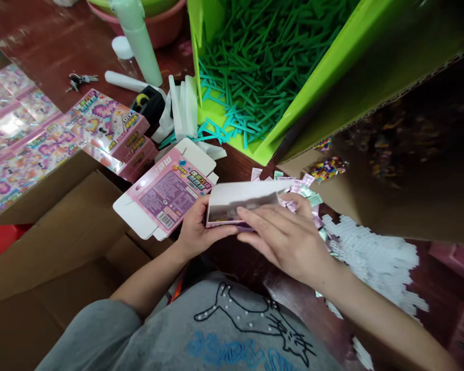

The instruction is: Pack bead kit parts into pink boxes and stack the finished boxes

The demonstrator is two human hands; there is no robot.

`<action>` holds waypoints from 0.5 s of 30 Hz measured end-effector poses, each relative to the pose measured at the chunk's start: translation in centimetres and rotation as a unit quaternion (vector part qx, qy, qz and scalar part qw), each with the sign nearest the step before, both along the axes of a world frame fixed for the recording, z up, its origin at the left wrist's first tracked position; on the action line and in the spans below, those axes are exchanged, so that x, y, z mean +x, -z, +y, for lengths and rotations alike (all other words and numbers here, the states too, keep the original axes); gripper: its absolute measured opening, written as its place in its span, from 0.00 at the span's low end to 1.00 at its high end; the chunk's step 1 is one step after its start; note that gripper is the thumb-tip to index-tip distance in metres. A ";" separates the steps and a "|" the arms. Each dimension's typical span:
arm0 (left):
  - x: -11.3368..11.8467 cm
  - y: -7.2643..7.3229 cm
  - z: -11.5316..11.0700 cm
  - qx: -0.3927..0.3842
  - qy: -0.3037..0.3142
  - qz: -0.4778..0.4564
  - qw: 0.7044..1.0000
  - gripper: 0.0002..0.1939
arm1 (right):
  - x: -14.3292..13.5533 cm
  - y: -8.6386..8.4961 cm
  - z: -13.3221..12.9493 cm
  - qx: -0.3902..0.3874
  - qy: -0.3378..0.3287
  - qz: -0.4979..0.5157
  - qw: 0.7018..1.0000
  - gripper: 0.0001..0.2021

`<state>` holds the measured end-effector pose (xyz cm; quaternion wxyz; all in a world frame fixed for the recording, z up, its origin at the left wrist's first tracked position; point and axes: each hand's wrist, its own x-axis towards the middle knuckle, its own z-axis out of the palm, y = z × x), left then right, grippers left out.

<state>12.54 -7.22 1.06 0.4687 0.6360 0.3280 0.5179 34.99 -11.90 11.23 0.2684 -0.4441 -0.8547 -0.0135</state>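
Right fingers [261, 221] across open box [239, 195]

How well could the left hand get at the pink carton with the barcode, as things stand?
Probably yes: the pink carton lies close beside the left hand, with nothing seen between them. But this hand holds the open box, so it may need to release it first.

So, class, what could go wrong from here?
The small box is open in the left grip; if that slips, anything inside might spill. The right grip could brush the loose packets beside it. The right forearm might scatter the translucent pieces.
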 end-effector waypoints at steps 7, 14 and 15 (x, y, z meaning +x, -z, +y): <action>-1.9 -0.6 -2.8 -0.016 -0.071 -0.011 0.997 0.29 | 2.1 0.2 8.0 0.006 0.061 0.149 0.987 0.14; -2.9 0.7 -7.4 -0.232 -0.077 0.019 0.970 0.35 | -5.3 6.8 24.9 -0.201 0.096 -0.097 0.970 0.18; -3.1 0.7 -7.5 -0.259 -0.077 0.035 0.962 0.36 | -6.0 6.9 25.7 -0.198 0.104 -0.101 0.969 0.16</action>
